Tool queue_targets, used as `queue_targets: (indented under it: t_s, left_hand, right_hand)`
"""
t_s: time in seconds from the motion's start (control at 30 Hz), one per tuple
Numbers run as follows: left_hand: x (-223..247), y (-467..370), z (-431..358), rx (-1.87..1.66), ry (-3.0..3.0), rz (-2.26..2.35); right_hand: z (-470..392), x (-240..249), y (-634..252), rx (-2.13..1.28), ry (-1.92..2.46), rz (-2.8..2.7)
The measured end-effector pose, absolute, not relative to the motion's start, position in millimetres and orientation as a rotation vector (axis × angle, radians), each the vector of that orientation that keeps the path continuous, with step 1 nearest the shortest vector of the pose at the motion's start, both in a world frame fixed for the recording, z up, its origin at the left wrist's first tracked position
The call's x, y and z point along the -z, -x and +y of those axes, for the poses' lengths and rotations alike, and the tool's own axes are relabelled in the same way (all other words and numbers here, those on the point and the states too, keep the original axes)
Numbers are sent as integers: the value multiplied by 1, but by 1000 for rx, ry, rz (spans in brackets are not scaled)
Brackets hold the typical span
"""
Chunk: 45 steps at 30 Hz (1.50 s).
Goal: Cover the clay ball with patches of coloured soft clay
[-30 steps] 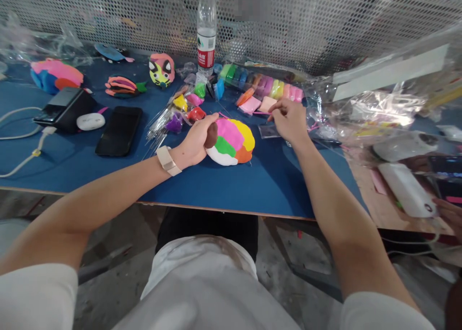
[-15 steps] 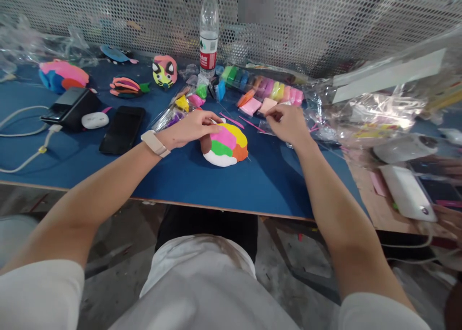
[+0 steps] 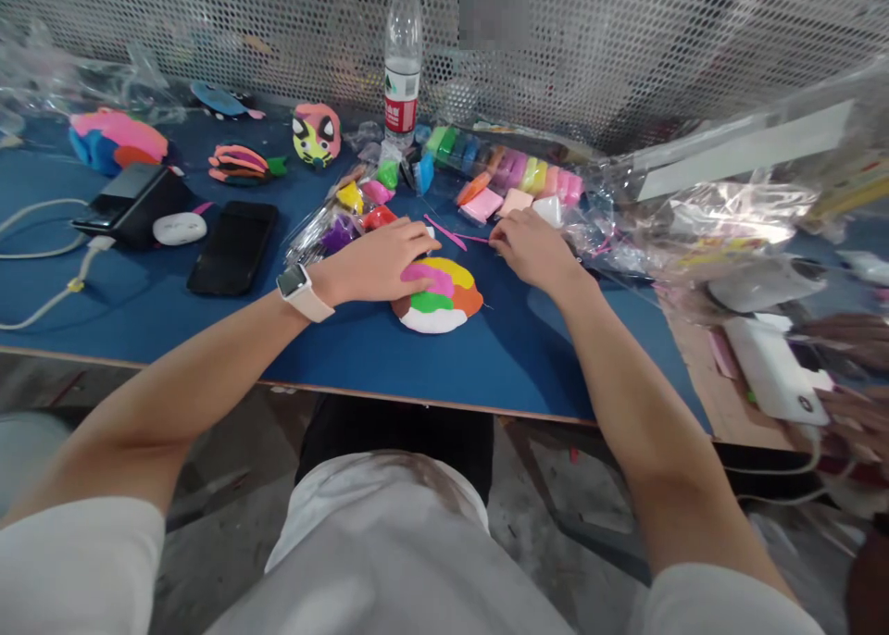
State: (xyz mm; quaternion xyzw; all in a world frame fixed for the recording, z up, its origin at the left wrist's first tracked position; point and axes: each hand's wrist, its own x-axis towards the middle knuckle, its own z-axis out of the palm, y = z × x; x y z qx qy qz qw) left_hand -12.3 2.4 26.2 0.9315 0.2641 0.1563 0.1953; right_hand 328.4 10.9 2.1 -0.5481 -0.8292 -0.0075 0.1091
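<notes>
A domed piece of modelling clay (image 3: pixel 450 288) lies on the blue tabletop, patched in pink, yellow, green, orange, white and brown. My left hand (image 3: pixel 389 257) grips its upper left side, thumb across the pink patch and fingers along the back edge. With fingertips pinched, my right hand (image 3: pixel 532 246) holds the end of a thin magenta modelling stick (image 3: pixel 473 238), to the right of the clay piece. A second magenta stick (image 3: pixel 444 231) lies just behind the piece. Packs of coloured clay (image 3: pixel 518 174) are spread behind my right hand.
A water bottle (image 3: pixel 403 70) stands at the back by the perforated metal panel. On the left are a phone (image 3: pixel 234 248), a white mouse (image 3: pixel 180 230) and finished clay figures (image 3: pixel 316 135). Clear plastic wrap (image 3: pixel 722 218) and another person's hand (image 3: pixel 851 339) are at right.
My right hand has moved left and pinches the magenta stick. The clay piece has shifted slightly toward me and right, and my left thumb now rests over its pink patch.
</notes>
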Motion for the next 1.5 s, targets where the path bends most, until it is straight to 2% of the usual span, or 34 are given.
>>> queue_targets:
  t_s: [0.1,0.23,0.7,0.83,1.07,1.23,1.5]
  left_hand:
    - [-19,2,-12,-457,-2736,534]
    - [-7,-12,-29,-269,-2761,335]
    - [-6,-14,-42,-159,-2905,402]
    - [-9,-14,-46,-117,-2894,457]
    - [1,-23,-56,-122,-2899,317]
    - [7,-23,-56,-202,-2872,283]
    - [-8,-33,-86,-158,-2843,91]
  right_hand:
    - [9,-2,-323,43,1604,-2347]
    - [7,-5,-321,-141,1550,-2092]
    - [-34,-61,-283,-865,1089,-1770]
    - [-47,-58,-289,-1015,1039,-1723]
    - [-44,-15,-303,-1073,936,-1510]
    - [-49,-14,-299,-1074,1074,-1492]
    - [-49,-7,-287,-1059,1231,-1483]
